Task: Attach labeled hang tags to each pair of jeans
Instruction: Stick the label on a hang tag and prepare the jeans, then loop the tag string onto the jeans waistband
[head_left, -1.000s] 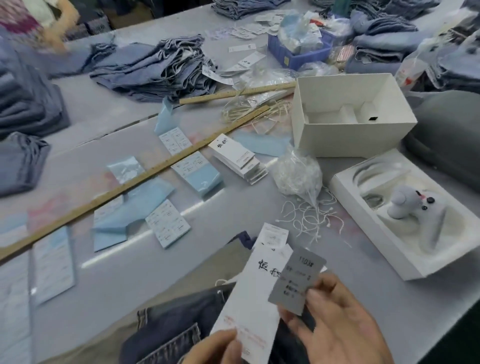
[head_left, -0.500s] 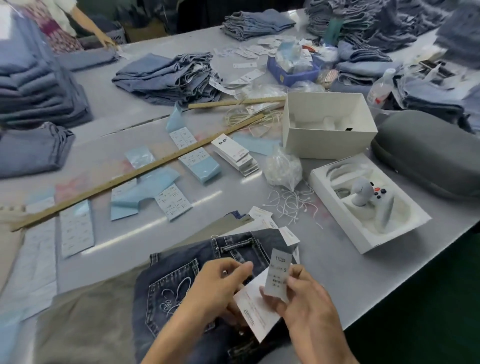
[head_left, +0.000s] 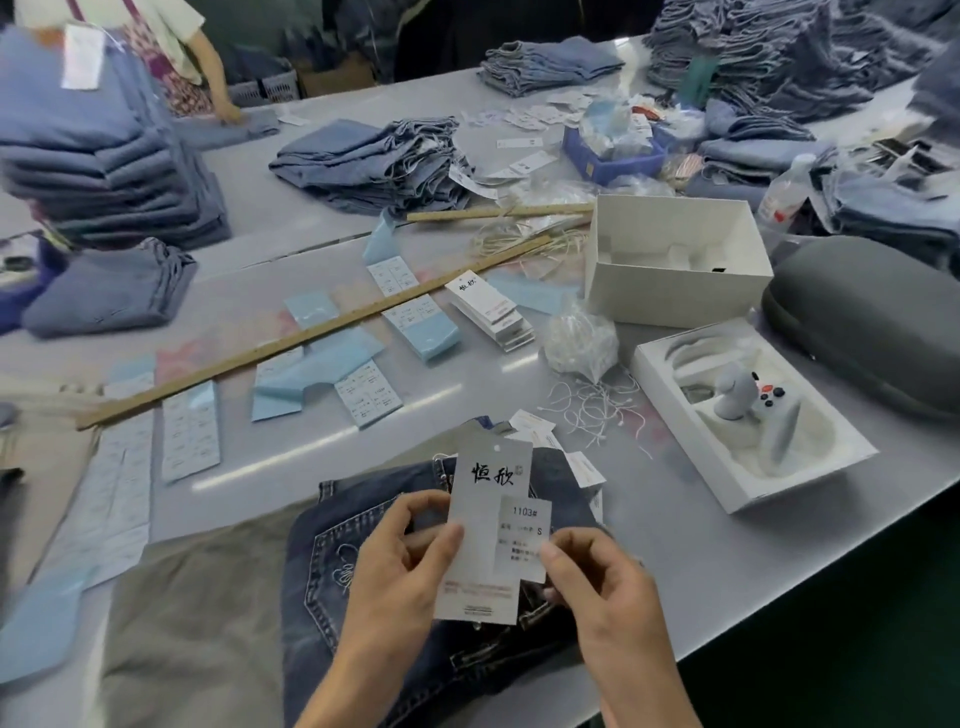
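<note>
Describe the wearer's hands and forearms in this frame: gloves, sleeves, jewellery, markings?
Both the left hand and right hand are bare: no gloves, and no rings, tape or markings show. Both forearms are uncovered as far as the bottom edge of the head view, with no sleeve cuff, watch or wristband in sight. The fingernails look short and unpainted. Anything worn above the frame edge can't be seen.

We are noting the small print on the size label (head_left: 523, 540) as too blurred to read below "1103#" and "S". The hang tag (head_left: 485, 530) is covering part of the dark jeans (head_left: 332, 551), whose lower end the bottom edge is cutting off. The left hand (head_left: 400, 566) is hiding its own palm. The far stacks of jeans (head_left: 104, 156) are blurring, and the person (head_left: 171, 52) at top left is running out of view.
</note>
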